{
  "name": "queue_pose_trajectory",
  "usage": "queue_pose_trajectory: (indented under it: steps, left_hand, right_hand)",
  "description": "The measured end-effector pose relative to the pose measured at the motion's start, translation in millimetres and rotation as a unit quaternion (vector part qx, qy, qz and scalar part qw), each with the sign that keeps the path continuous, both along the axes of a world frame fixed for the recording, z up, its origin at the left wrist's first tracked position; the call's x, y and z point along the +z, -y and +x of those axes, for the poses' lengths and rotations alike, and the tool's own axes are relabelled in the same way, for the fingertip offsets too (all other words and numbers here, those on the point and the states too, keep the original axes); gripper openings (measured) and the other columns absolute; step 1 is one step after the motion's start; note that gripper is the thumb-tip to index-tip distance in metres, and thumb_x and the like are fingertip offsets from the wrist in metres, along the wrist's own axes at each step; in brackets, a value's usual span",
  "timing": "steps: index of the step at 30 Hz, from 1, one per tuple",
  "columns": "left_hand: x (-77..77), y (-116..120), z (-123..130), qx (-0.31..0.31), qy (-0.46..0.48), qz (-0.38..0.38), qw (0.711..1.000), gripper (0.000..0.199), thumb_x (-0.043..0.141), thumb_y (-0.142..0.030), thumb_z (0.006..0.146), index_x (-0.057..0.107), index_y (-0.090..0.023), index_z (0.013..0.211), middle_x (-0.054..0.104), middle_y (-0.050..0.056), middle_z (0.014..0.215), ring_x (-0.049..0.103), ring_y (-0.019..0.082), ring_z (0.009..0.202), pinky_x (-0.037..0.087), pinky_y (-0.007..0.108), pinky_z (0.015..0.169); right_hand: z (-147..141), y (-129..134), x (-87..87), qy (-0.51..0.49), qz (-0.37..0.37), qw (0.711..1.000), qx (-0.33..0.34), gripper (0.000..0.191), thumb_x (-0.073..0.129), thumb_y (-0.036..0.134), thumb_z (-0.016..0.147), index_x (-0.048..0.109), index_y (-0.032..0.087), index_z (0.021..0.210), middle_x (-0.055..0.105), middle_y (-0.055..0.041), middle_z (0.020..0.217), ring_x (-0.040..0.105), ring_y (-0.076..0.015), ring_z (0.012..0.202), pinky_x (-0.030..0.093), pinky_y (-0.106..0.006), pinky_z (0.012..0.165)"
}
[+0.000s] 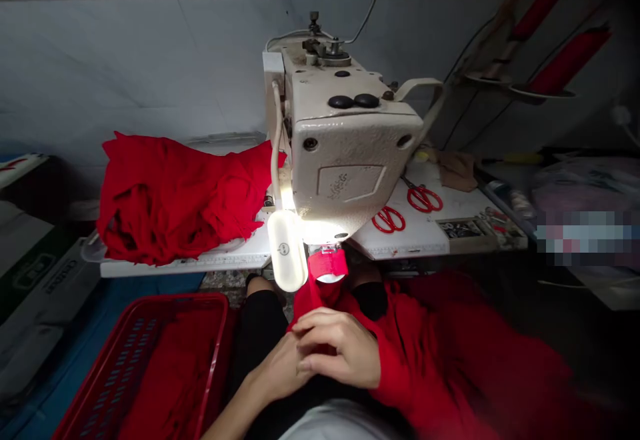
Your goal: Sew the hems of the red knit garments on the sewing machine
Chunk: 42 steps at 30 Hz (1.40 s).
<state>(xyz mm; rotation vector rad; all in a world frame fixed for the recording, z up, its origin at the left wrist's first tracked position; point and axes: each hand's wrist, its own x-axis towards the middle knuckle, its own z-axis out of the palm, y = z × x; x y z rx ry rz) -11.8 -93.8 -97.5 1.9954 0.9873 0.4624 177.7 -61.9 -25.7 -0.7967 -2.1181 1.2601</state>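
A cream sewing machine [357, 153] stands at the centre, its lamp [289, 253] lit on the left side. Red fabric [327, 265] lies under the needle area and drapes down over the lap. My left hand [283, 363] rests low in front of the body, its fingers mostly hidden under my right hand. My right hand [340, 347] lies over it with curved fingers slightly apart, next to the red cloth; nothing shows in its grasp. Whether my left hand touches the cloth is hidden.
A heap of red fabric [175, 193] sits left of the machine. A red basket [220, 333] with red cloth stands lower left. Two red-handled scissors [424, 198] lie on the worktable [415, 243]. Red thread cones [570, 60] stand at upper right.
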Motion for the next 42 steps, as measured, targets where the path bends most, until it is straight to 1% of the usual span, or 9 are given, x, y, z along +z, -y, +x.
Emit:
queue_pose_trajectory:
  steps: [3, 6, 14, 19, 23, 29, 33, 36, 42]
  left_hand:
    - [5.2, -8, -9, 0.034, 0.001, -0.003, 0.999, 0.038, 0.043, -0.031, 0.107, 0.072, -0.017, 0.087, 0.069, 0.004, 0.080, 0.066, 0.018, 0.075, 0.051, 0.025, 0.072]
    - [9.2, -20, -27, 0.051, -0.057, 0.056, 0.995, 0.031, 0.043, -0.027, 0.107, 0.073, -0.019, 0.113, 0.068, 0.007, 0.094, 0.067, 0.019, 0.086, 0.053, 0.027, 0.079]
    - [-13.3, -33, -38, 0.112, -0.143, 0.172, 0.968, 0.061, 0.046, -0.008, 0.095, 0.045, -0.027, 0.154, 0.055, 0.015, 0.142, 0.059, 0.030, 0.128, 0.057, 0.042, 0.100]
    - [-12.0, -39, -45, 0.320, -0.087, 0.124, 0.935, 0.055, 0.050, -0.013, 0.093, 0.047, -0.020, 0.148, 0.066, 0.012, 0.115, 0.071, 0.026, 0.097, 0.059, 0.039, 0.086]
    - [13.3, -41, -55, 0.423, 0.077, -0.011, 0.903, 0.038, 0.065, -0.032, 0.092, 0.057, -0.017, 0.126, 0.070, 0.004, 0.092, 0.068, 0.017, 0.069, 0.057, 0.027, 0.061]
    - [74.7, -25, -42, 0.154, 0.141, -0.288, 0.935, 0.039, 0.063, -0.049, 0.095, 0.059, -0.016, 0.075, 0.060, -0.002, 0.056, 0.049, 0.009, 0.044, 0.035, 0.019, 0.044]
    - [103.0, -22, -19, 0.041, 0.080, -0.216, 0.972, 0.037, 0.064, -0.040, 0.096, 0.061, -0.015, 0.069, 0.052, -0.004, 0.058, 0.043, 0.009, 0.053, 0.032, 0.020, 0.052]
    - [107.3, -31, -11, 0.044, 0.059, -0.167, 0.983, 0.032, 0.062, -0.035, 0.097, 0.066, -0.015, 0.072, 0.054, -0.004, 0.061, 0.044, 0.010, 0.057, 0.032, 0.021, 0.055]
    - [83.7, -37, -15, 0.160, 0.093, -0.136, 0.973, 0.029, 0.064, -0.040, 0.097, 0.067, -0.015, 0.082, 0.053, -0.003, 0.068, 0.046, 0.012, 0.064, 0.035, 0.022, 0.059]
  right_hand:
    - [1, -3, -11.8, 0.150, 0.063, 0.985, -0.064, 0.018, 0.064, 0.029, 0.098, 0.076, 0.021, 0.108, 0.074, -0.0101, 0.115, 0.066, -0.0259, 0.112, 0.053, -0.035, 0.095]
    - [5, -1, -17.7, 0.216, 0.076, 0.967, -0.114, 0.018, 0.061, 0.025, 0.098, 0.075, 0.020, 0.088, 0.071, -0.0061, 0.086, 0.066, -0.0222, 0.086, 0.051, -0.033, 0.081]
    - [12, 8, 21.7, 0.051, -0.034, 0.994, -0.089, 0.013, 0.073, 0.022, 0.087, 0.077, 0.019, 0.075, 0.069, -0.0004, 0.068, 0.059, -0.0131, 0.060, 0.042, -0.026, 0.060]
    - [44, -6, 41.6, 0.013, -0.030, 0.987, -0.157, 0.019, 0.072, 0.026, 0.089, 0.076, 0.018, 0.073, 0.068, -0.0018, 0.065, 0.059, -0.0144, 0.060, 0.041, -0.027, 0.058]
    - [73, -24, 29.3, -0.041, -0.100, 0.965, -0.237, 0.027, 0.071, 0.038, 0.092, 0.073, 0.017, 0.075, 0.062, -0.0012, 0.064, 0.055, -0.0143, 0.058, 0.042, -0.027, 0.055]
    - [52, -36, 0.6, -0.018, -0.091, 0.948, -0.306, 0.035, 0.074, 0.049, 0.087, 0.076, 0.016, 0.099, 0.068, -0.0105, 0.100, 0.062, -0.0181, 0.074, 0.050, -0.025, 0.054]
    - [17, -20, 2.9, 0.004, -0.120, 0.991, -0.066, 0.030, 0.070, 0.048, 0.092, 0.077, 0.019, 0.095, 0.070, -0.0041, 0.089, 0.061, -0.0148, 0.071, 0.051, -0.024, 0.063]
    - [12, -13, 5.4, 0.023, -0.133, 0.991, -0.009, 0.030, 0.077, 0.047, 0.087, 0.078, 0.018, 0.085, 0.062, 0.0030, 0.065, 0.050, -0.0099, 0.056, 0.039, -0.021, 0.053]
    - [35, -20, 4.2, -0.030, -0.168, 0.974, -0.150, 0.032, 0.073, 0.043, 0.090, 0.080, 0.014, 0.079, 0.067, -0.0035, 0.071, 0.055, -0.0122, 0.058, 0.041, -0.023, 0.051]
